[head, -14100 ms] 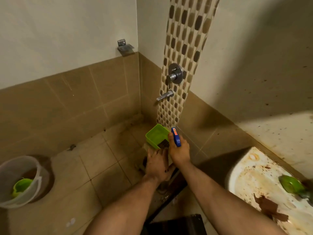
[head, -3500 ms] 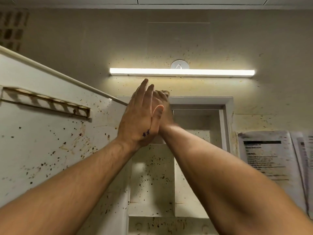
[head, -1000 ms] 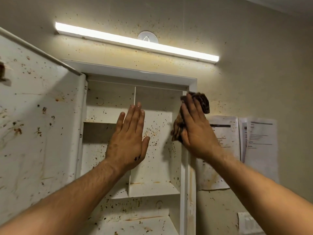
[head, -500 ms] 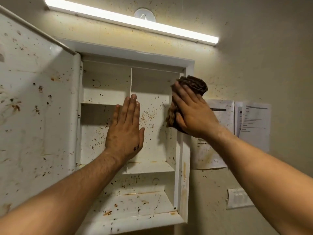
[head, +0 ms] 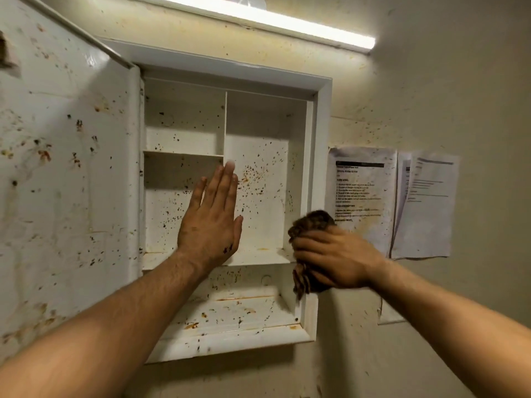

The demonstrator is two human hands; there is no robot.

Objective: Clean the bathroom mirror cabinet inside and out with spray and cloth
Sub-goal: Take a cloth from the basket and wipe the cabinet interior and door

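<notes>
The white mirror cabinet (head: pixel 323 156) hangs open on the wall, its shelves and back panel speckled with brown spots. Its door (head: pixel 66 173) is swung out to the left, inner face equally spotted. My left hand (head: pixel 211 222) is held flat with fingers straight, in front of the middle shelf compartments, holding nothing. My right hand (head: pixel 334 258) clutches a bunched brown cloth (head: pixel 310 225) against the cabinet's right frame, low on that side. No spray bottle is in view.
A lit tube light (head: pixel 270 23) runs above the cabinet. Two printed paper sheets (head: pixel 362 196) (head: pixel 425 205) are stuck on the spattered wall to the right. A pale switch plate (head: pixel 389 314) sits below them.
My right hand has slid the cloth down the cabinet's right frame from near the top to the lower part. My left hand stays flat in front of the shelves.
</notes>
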